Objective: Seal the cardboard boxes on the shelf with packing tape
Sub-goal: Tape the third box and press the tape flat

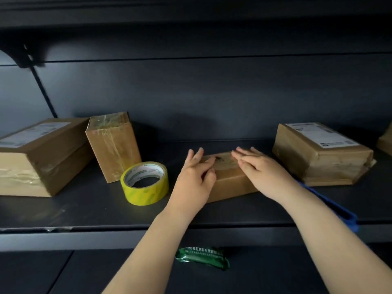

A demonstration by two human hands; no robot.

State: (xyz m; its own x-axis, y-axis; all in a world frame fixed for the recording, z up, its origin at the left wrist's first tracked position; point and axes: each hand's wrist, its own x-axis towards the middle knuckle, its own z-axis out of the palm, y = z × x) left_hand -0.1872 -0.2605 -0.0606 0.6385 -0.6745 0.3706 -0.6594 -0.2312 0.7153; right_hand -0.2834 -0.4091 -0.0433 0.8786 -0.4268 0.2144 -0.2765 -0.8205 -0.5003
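Observation:
A small flat cardboard box lies in the middle of the dark shelf. My left hand rests on the box's left end with straight fingers, the thumb at its front face. My right hand lies flat on the box's right top, fingers straight and pointing left. A yellow-green roll of packing tape lies on the shelf just left of my left hand, untouched. An upright taped box stands behind the roll. A large box sits at the far left and a labelled box at the right.
A blue tool lies on the shelf under my right forearm, partly hidden. A green packet lies on the lower level below the shelf's front edge. Another box corner shows at the far right. The shelf's back wall is dark.

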